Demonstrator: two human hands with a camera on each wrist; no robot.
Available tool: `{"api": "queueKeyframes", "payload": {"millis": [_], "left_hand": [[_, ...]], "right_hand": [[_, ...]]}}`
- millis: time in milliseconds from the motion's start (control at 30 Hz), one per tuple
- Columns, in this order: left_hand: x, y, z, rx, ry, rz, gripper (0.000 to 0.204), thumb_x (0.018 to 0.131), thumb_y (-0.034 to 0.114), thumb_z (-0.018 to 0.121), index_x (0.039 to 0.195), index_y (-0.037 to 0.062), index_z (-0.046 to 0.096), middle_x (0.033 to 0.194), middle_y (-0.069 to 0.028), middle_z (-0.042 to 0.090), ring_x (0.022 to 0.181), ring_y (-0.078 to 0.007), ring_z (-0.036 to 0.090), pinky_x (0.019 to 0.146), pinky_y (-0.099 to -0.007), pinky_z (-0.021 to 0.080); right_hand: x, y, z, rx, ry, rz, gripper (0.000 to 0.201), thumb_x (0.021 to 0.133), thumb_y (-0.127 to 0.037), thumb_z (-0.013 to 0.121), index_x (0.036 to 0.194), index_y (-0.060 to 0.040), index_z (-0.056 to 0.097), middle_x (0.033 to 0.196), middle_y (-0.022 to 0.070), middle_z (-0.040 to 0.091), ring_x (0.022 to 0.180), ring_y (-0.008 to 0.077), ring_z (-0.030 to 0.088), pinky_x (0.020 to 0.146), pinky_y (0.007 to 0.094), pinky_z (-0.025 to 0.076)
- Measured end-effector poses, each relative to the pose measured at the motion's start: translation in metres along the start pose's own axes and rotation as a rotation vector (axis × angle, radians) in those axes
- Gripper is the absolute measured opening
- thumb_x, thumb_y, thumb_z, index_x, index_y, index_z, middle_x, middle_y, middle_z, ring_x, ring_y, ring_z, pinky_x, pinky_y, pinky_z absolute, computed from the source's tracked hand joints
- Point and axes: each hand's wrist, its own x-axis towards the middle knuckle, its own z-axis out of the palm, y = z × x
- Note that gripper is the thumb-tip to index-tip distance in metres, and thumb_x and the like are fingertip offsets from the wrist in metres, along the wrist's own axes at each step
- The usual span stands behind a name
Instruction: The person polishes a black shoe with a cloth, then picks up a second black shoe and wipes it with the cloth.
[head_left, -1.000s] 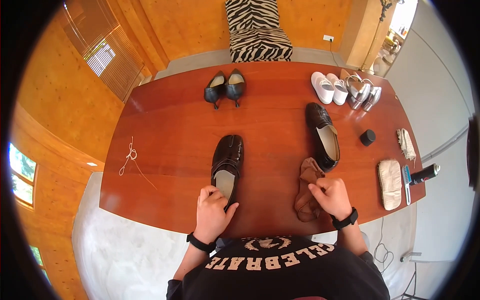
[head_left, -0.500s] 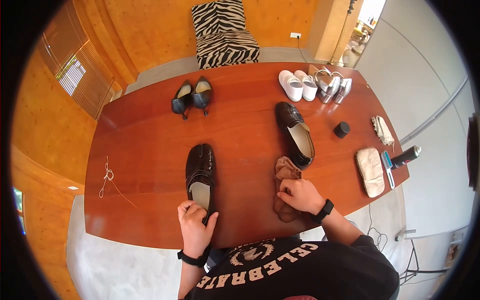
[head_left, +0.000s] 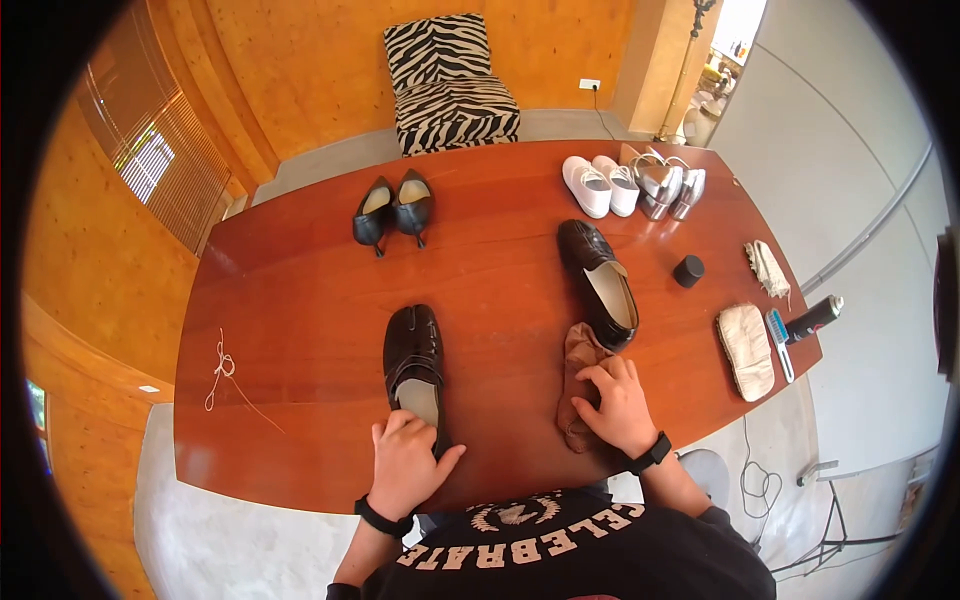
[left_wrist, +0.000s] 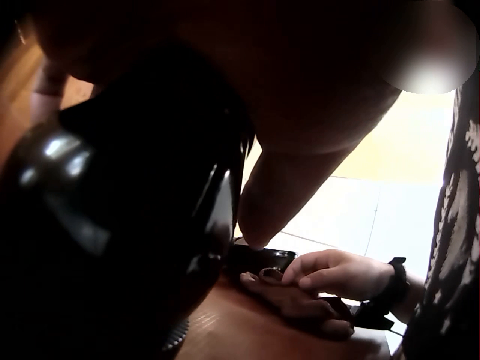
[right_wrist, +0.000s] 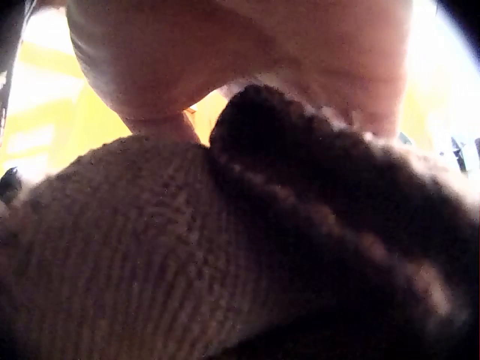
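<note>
Reddish desk: your left grip hooks fingers inside heel of black loafer by near edge, probably steadying it; right grip, half-open, rests on brown cloth beside second loafer.

The loafer left of centre was black, the cloth brown, the counter reddish-brown, the upper chair zebra-striped.
</note>
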Motion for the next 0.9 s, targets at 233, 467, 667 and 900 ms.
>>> {"api": "queueKeyframes", "payload": {"millis": [233,467,667,900], "left_hand": [[0.006,-0.004,0.010,-0.057,0.144,0.033,0.030,0.077,0.027,0.080,0.067,0.0072,0.061,0.075,-0.0062,0.060,0.092,-0.0278,0.057,0.081,-0.0432,0.036],[-0.002,-0.003,0.018,-0.111,0.216,0.009,0.024,0.079,0.020,0.079,0.068,0.0077,0.061,0.076,-0.0044,0.059,0.090,-0.0262,0.057,0.082,-0.0428,0.036],[-0.001,0.003,0.024,-0.188,0.270,-0.017,0.023,0.079,0.019,0.079,0.069,0.0068,0.062,0.076,-0.0040,0.059,0.090,-0.0252,0.057,0.083,-0.0432,0.037],[0.012,0.021,0.025,-0.125,0.196,0.025,0.028,0.076,0.026,0.081,0.067,0.0072,0.063,0.075,-0.0039,0.058,0.087,-0.0243,0.057,0.082,-0.0427,0.036]], "right_hand": [[0.011,-0.011,0.012,-0.103,-0.058,0.025,0.058,0.073,-0.015,0.081,0.127,-0.0097,0.061,0.121,0.0213,0.048,0.112,0.0432,0.049,0.095,0.0505,0.045],[0.035,-0.021,0.020,-0.082,-0.255,-0.050,0.070,0.069,-0.002,0.069,0.138,-0.0053,0.055,0.126,0.0244,0.047,0.118,0.0474,0.051,0.101,0.0485,0.048],[0.062,-0.027,0.019,0.102,-0.321,-0.101,0.065,0.070,-0.003,0.067,0.134,-0.0042,0.059,0.123,0.0229,0.051,0.113,0.0435,0.056,0.100,0.0462,0.049],[0.114,-0.064,0.016,0.367,-0.158,-0.251,0.060,0.074,0.000,0.059,0.135,-0.0044,0.058,0.129,0.0209,0.055,0.115,0.0426,0.059,0.100,0.0440,0.049]]}}
